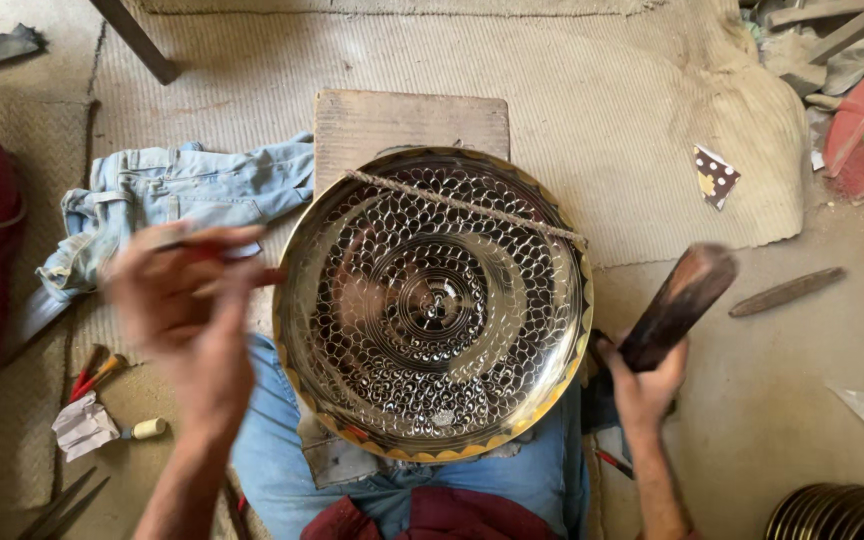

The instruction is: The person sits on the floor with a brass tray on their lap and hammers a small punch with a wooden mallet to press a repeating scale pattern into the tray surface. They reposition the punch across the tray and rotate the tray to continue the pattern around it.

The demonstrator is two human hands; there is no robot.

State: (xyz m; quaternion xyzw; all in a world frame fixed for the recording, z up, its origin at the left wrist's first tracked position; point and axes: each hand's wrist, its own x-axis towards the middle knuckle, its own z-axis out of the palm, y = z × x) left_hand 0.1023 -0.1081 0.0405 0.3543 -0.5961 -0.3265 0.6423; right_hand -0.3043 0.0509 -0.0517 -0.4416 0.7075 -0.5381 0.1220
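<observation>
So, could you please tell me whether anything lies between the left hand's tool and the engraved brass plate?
Nothing visible does. The left hand holds a thin tool whose tip nearly meets the engraved brass plate at its left rim; motion blur hides contact.

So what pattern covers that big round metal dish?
The big round metal dish has concentric centre rings, scale-like dimples around them and a golden scalloped rim; the head view shows it.

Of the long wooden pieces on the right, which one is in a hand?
The dark, thick wooden mallet, gripped at its lower end by the right hand and raised beside the engraved brass plate. The slimmer wooden stick lies untouched on the floor farther right.
</observation>
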